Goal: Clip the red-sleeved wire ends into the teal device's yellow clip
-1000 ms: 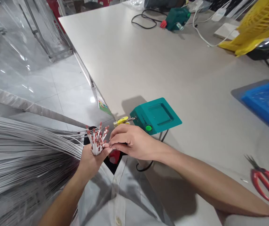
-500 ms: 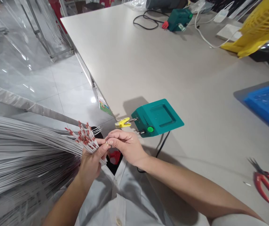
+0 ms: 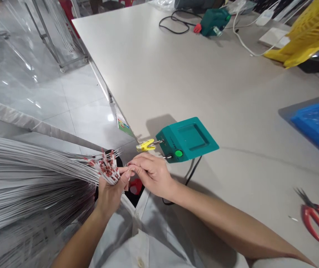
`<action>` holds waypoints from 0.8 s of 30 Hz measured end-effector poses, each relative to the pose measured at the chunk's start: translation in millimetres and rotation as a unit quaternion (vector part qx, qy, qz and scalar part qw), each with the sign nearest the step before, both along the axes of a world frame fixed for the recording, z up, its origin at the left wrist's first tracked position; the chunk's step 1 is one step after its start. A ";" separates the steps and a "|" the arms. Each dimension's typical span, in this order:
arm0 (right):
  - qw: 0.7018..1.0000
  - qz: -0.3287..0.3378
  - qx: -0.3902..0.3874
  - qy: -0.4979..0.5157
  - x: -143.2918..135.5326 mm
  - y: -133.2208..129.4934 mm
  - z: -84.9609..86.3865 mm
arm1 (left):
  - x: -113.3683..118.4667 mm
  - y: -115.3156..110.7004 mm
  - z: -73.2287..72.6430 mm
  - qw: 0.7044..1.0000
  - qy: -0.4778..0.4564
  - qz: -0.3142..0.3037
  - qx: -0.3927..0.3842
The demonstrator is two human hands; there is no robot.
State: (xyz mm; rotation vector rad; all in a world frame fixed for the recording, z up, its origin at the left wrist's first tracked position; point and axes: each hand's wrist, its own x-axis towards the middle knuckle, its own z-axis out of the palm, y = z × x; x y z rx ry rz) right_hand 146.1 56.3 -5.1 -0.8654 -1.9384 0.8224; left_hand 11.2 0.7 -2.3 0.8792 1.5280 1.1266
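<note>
My left hand (image 3: 110, 193) is wrapped round a bundle of white wires (image 3: 109, 175) with red-brown ends that point up and away. The fingertips of my right hand (image 3: 155, 175) are pinched together against my left thumb and forefinger; whatever lies between them is too small to make out. Just beyond my right hand, a yellow clip (image 3: 146, 145) is attached to a metal post on a green device (image 3: 194, 136) with a round green button. Many long white wires (image 3: 36, 160) stretch out to the left.
On the grey table (image 3: 232, 93) lie red-handled scissors (image 3: 318, 219) at the right and a blue tray (image 3: 318, 126). A yellow basket (image 3: 310, 33), a dark green box (image 3: 215, 22) and cables are at the back. A metal rack (image 3: 45, 37) stands on the floor at the left.
My left hand and the wire ends have shifted slightly to the right and tilted. My right hand has barely moved and keeps its pinch by my left fingers.
</note>
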 end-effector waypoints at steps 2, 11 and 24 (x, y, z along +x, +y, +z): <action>0.983 0.008 0.152 -0.105 5.3 4.7 -0.4 | -1.5 0.4 1.8 0.999 0.021 -0.039 0.000; 0.936 0.105 0.241 -0.236 19.4 15.3 6.0 | 1.5 2.8 11.7 0.998 0.068 -0.007 -0.015; 0.989 0.065 0.018 -0.129 12.9 7.5 10.2 | 2.4 4.3 8.0 0.998 0.022 -0.061 -0.006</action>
